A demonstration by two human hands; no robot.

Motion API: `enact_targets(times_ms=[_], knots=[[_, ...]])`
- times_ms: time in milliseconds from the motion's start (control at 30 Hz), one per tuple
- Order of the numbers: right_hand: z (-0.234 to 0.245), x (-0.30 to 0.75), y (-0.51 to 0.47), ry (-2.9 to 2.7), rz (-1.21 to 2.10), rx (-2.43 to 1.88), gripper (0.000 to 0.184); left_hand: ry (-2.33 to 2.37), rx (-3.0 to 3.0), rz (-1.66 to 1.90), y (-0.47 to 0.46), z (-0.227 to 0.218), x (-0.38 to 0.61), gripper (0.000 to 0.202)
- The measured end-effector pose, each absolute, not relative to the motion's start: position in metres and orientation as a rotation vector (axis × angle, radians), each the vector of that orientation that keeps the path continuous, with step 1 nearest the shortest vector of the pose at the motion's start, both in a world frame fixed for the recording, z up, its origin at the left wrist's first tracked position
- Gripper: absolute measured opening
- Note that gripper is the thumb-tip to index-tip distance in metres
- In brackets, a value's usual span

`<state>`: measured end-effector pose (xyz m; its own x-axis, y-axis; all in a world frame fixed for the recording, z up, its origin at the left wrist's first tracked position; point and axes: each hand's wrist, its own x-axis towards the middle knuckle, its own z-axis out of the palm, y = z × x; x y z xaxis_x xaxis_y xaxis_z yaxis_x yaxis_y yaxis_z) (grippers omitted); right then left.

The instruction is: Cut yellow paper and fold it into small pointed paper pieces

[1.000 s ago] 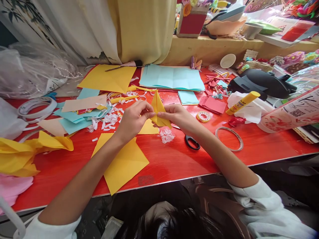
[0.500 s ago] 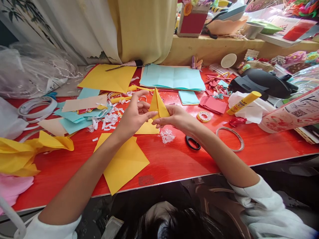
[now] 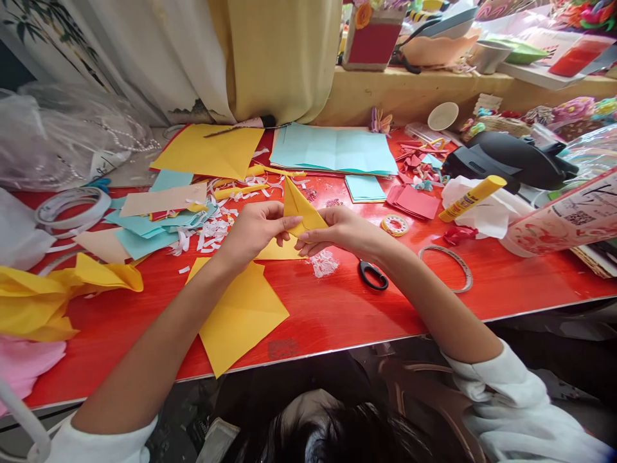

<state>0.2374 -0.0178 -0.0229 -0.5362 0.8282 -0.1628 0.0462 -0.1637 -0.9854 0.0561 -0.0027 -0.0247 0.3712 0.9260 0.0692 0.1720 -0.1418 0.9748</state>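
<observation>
Between my two hands a folded piece of yellow paper (image 3: 303, 211) is held above the red table, its point upward and leaning left. My left hand (image 3: 260, 228) pinches its left side, thumb in front. My right hand (image 3: 340, 230) grips the lower right corner, with the fingertips partly hidden behind the paper. Just below my hands lies another yellow piece (image 3: 282, 251) on the table. Nearer the front edge, yellow square sheets (image 3: 243, 315) lie partly under my left forearm. Black-handled scissors (image 3: 373, 275) rest beside my right forearm, their blades hidden.
White paper scraps (image 3: 214, 230) and blue offcuts (image 3: 144, 235) litter the left side. Light blue sheets (image 3: 332, 149) lie at the back. To the right are red squares (image 3: 413, 201), a small tape roll (image 3: 394, 225), a glue stick (image 3: 472, 199) and a ring (image 3: 446, 269).
The folded paper has tipped to the left and dropped slightly. My left fingers, raised behind it before, have come down and closed in on its left side. My right hand has barely moved.
</observation>
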Motion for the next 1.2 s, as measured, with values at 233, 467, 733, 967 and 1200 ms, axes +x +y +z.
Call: enact_targets(times_ms=[233, 467, 733, 967, 1200], knots=[[-0.0233, 0.2366, -0.0178, -1.494, 1.756, -1.103, 0.020, 1.046, 1.544, 0.849, -0.0038, -0.0205, 0.0570, 0.025], [-0.0203, 0.2366, -0.0189, -1.565, 1.750, -1.122, 0.024, 1.071, 1.480, 0.800, -0.0054, -0.0239, 0.0591, 0.029], [-0.0179, 0.2371, -0.0199, -1.562, 1.780, -1.138, 0.025, 1.030, 1.507, 0.762, -0.0071, -0.0231, 0.0597, 0.032], [-0.0207, 0.2398, -0.0183, -1.564, 1.840, -1.091, 0.023, 1.061, 1.528, 0.815, -0.0074, -0.0285, 0.0618, 0.034], [-0.0209, 0.2392, -0.0181, -1.535, 1.853, -1.073, 0.025, 0.997, 1.520, 0.753, -0.0047, -0.0230, 0.0572, 0.032]])
